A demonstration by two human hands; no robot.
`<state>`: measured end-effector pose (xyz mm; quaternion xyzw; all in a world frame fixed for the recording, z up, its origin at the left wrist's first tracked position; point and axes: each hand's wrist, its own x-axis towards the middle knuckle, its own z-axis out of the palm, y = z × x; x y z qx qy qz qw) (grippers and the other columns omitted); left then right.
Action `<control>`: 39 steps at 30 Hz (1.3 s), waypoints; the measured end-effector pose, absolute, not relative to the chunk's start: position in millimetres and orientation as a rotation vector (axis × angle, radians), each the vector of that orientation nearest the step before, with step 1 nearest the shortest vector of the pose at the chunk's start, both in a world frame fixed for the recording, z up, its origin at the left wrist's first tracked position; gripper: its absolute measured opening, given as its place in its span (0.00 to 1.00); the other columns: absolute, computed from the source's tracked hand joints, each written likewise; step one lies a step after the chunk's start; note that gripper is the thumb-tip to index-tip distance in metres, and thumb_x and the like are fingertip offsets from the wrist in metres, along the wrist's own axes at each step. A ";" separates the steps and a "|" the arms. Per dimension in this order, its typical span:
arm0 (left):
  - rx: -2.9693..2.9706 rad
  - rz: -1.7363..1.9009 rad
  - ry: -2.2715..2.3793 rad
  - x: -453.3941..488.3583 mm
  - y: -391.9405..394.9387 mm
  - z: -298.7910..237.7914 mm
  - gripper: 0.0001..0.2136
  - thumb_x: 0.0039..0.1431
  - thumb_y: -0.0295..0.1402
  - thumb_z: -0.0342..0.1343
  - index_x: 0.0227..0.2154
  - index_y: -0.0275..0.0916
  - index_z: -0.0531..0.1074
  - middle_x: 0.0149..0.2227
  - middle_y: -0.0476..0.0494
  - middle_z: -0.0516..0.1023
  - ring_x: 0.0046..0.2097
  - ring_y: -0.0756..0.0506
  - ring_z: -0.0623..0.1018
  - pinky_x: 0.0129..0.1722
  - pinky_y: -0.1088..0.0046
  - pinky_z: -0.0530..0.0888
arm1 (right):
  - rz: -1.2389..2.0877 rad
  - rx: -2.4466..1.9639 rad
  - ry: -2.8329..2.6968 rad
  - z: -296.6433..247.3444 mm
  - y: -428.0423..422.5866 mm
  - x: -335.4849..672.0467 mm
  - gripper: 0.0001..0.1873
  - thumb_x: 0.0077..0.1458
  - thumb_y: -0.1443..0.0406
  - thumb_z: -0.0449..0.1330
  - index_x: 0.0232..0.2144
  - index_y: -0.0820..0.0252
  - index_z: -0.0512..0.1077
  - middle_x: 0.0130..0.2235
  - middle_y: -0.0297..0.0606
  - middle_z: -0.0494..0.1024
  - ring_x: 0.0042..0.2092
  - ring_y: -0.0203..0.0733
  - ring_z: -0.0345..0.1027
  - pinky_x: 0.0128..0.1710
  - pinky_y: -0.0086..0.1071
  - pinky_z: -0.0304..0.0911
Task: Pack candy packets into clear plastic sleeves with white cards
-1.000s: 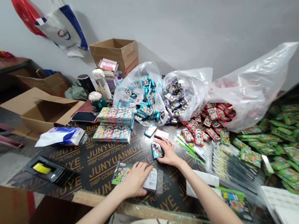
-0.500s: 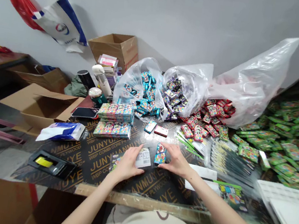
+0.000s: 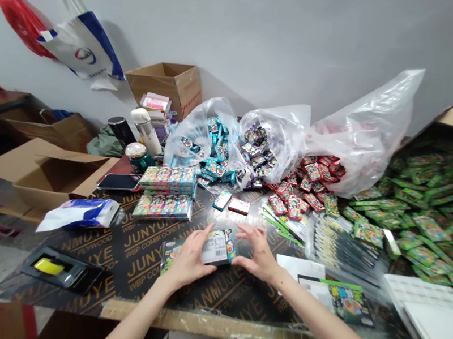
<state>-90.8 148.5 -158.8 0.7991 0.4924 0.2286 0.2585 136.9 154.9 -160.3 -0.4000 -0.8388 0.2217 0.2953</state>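
Note:
Both my hands meet over a black printed plywood tabletop (image 3: 139,287). My left hand (image 3: 191,255) grips a clear plastic sleeve (image 3: 214,248) with a white barcode label on it. A green printed card (image 3: 169,258) shows at the sleeve's left end, partly under my palm. At its right end sits a small colourful card (image 3: 230,244). My right hand (image 3: 256,251) straddles that end, its thumb against the sleeve and its fingers spread above. Two small packets, one blue and one red (image 3: 232,203), lie just beyond my hands.
Stacks of colourful boxes (image 3: 166,191) stand left of centre. Clear bags spill blue, purple and red packets (image 3: 301,187) along the back. Green packets (image 3: 431,207) fill a cardboard box at the right. An open carton (image 3: 57,177) stands left, and a black tray (image 3: 60,269) lies front left.
The small colourful card has gone from my right hand's place on the table to the sleeve's right end. My hands have closed together, and the view has swung slightly.

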 end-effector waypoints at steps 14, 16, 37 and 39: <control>2.178 0.343 1.418 -83.8 144.2 -206.5 0.44 0.32 0.30 0.60 0.58 0.42 0.51 0.54 0.40 0.61 0.55 0.36 0.59 0.56 0.57 0.55 | 0.262 -1.986 -1.610 -162.8 374.5 136.4 0.25 0.48 0.58 0.55 0.49 0.62 0.61 0.41 0.51 0.67 0.43 0.54 0.63 0.37 0.42 0.60; 2.180 0.320 1.436 -83.0 144.5 -209.7 0.44 0.32 0.31 0.60 0.58 0.42 0.51 0.54 0.40 0.61 0.56 0.36 0.58 0.56 0.57 0.55 | 0.255 -1.992 -1.624 -169.4 378.8 128.1 0.23 0.48 0.58 0.56 0.47 0.59 0.62 0.42 0.50 0.66 0.44 0.54 0.62 0.36 0.41 0.59; 0.753 0.931 1.059 -20.4 170.2 -154.5 0.15 0.48 0.43 0.55 0.29 0.34 0.71 0.25 0.48 0.74 0.26 0.50 0.73 0.30 0.74 0.69 | 0.352 -1.180 -2.259 -145.6 155.0 136.3 0.37 0.43 0.56 0.62 0.55 0.54 0.57 0.55 0.46 0.59 0.55 0.54 0.53 0.51 0.47 0.51; 0.780 0.868 1.054 -25.8 165.5 -155.4 0.14 0.47 0.42 0.56 0.27 0.33 0.71 0.23 0.49 0.73 0.25 0.51 0.72 0.27 0.76 0.68 | 0.429 -1.149 -2.243 -138.8 152.9 139.7 0.42 0.40 0.55 0.63 0.57 0.55 0.53 0.57 0.46 0.56 0.57 0.54 0.49 0.53 0.47 0.48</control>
